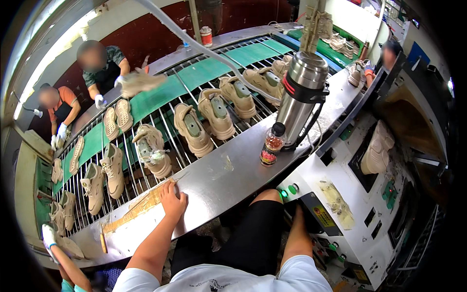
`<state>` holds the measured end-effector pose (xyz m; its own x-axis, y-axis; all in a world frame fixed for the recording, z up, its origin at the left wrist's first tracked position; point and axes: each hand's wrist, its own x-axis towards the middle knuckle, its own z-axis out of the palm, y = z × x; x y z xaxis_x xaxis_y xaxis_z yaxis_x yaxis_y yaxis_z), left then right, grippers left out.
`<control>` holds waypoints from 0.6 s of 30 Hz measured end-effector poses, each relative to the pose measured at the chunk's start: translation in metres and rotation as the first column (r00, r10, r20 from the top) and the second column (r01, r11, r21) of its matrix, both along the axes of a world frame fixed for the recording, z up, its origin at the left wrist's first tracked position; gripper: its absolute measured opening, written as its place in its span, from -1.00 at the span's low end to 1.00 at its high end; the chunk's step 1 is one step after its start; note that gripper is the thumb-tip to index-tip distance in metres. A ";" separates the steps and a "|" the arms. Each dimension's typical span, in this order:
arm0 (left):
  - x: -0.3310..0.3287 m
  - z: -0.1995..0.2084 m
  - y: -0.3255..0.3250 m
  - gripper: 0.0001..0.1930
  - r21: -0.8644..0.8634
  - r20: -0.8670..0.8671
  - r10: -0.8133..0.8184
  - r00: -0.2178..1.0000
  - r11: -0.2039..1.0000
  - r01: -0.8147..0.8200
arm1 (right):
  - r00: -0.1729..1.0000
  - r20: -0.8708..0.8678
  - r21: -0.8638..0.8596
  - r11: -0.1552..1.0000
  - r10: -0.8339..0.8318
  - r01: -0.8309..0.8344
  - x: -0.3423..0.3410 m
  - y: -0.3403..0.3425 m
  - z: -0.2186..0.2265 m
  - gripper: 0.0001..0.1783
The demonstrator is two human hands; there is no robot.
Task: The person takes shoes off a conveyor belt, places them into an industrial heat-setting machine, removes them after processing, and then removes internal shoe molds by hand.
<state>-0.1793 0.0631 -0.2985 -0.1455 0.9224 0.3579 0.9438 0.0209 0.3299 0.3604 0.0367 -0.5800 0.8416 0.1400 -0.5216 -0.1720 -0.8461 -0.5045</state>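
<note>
My left hand [172, 198] lies on the steel ledge [221, 182] at the edge of the conveyor, fingers apart and nothing held. Just beyond it, a beige sneaker [152, 151] with crumpled whitish material on it rests on the metal rods. Another beige sneaker [193, 130] stands to its right with a grey-green piece inside. My right forearm [297, 236] reaches down beside the white machine [311, 180]; the fingers of that hand are hidden. On the machine's panel, a green button [293, 189] is close above that arm.
A steel thermos [302, 92] and a small bottle [273, 144] stand on the ledge to the right. Beige soles [124, 115] lie on the green belt [151, 97]. Two co-workers stand across the conveyor; a gloved hand [49, 236] reaches in at left. A shoe [378, 148] sits in the machine.
</note>
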 end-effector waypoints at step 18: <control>-0.005 0.003 -0.012 -0.55 0.068 0.020 0.028 0.999 0.997 -0.029 | 0.771 -0.636 0.477 0.802 0.033 0.360 -0.056 -0.139 0.153 -0.39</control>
<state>-0.1847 0.0508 -0.2957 -0.1787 0.8913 0.4167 0.9367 0.0245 0.3493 0.3040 -0.1022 -0.4266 0.4252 0.4510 -0.7848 -0.7019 -0.3831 -0.6005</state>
